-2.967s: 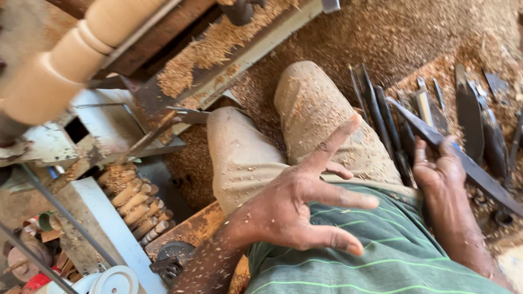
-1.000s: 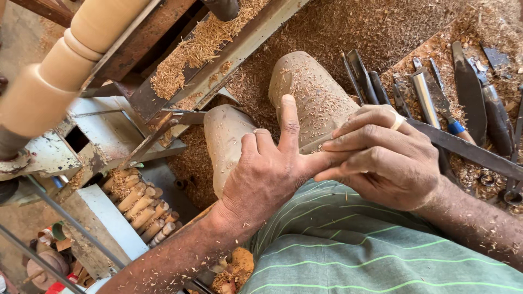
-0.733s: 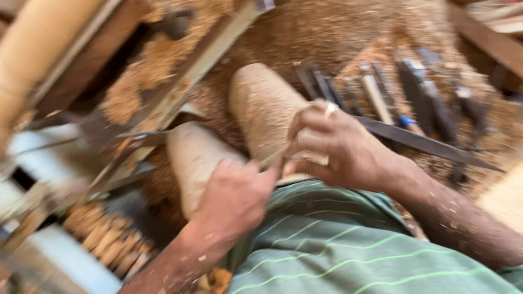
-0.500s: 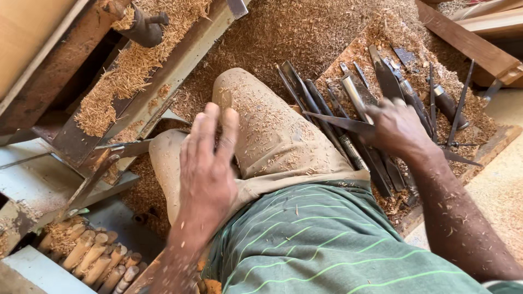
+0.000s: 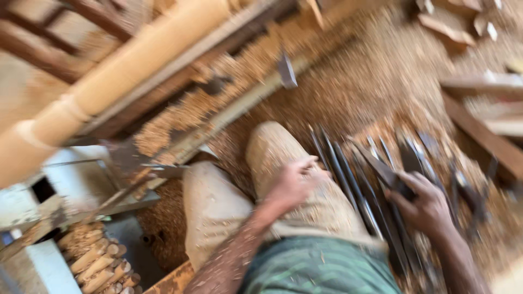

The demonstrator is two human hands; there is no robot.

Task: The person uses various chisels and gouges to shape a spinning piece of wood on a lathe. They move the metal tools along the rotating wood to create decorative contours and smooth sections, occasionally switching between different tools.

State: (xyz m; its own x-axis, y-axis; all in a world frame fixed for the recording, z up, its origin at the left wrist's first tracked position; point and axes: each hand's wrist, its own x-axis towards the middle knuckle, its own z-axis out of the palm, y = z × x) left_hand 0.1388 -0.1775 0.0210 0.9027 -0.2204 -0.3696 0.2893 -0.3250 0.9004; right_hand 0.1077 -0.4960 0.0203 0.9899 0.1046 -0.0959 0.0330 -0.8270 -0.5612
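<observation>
The picture is blurred by motion. The right hand (image 5: 422, 209) is curled around the dark handle of a turning chisel (image 5: 381, 169), which lies among a row of long metal chisels (image 5: 348, 185) on the sawdust-covered floor (image 5: 381, 76) beside the person's right knee. The left hand (image 5: 294, 182) rests loosely curled on the dusty right thigh (image 5: 305, 207), holding nothing visible. A pale turned wooden spindle (image 5: 125, 81) sits on the lathe at upper left.

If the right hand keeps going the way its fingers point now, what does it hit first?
Probably the dark-bladed chisel: the right hand points up-left into the row of turning tools, fingers apparently already on it. The frame is blurred, so contact is uncertain.
</observation>
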